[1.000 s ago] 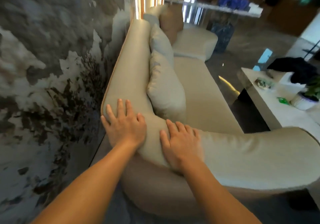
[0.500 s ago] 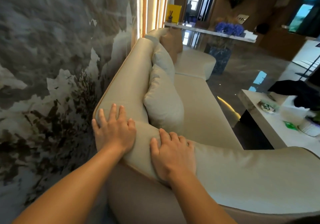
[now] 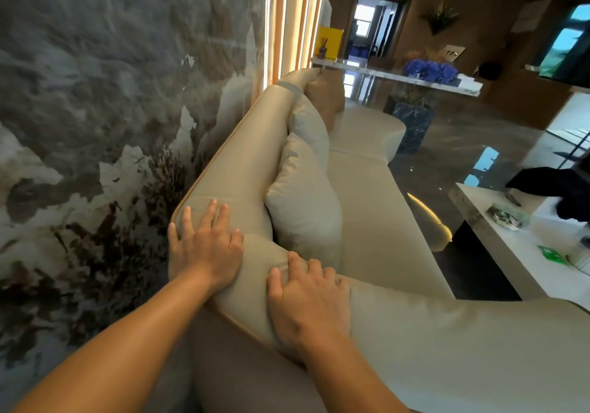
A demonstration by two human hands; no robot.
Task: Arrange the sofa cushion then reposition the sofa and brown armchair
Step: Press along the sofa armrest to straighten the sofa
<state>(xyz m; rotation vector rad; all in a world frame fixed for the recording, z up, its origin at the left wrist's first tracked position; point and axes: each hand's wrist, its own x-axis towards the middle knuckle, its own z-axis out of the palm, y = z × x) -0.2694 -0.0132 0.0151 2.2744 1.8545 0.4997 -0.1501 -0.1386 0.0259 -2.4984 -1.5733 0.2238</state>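
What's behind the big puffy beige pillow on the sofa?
Behind the near beige cushion stands the beige sofa's backrest, and a second beige cushion leans further along. The backrest directly behind the near cushion is covered, so anything tucked there cannot be seen.

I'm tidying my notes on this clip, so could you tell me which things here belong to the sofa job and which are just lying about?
Belongs to the job:
sofa
beige cushion
left hand and right hand, flat on the sofa corner

Just lying about:
white coffee table
dark cloth
blue flowers
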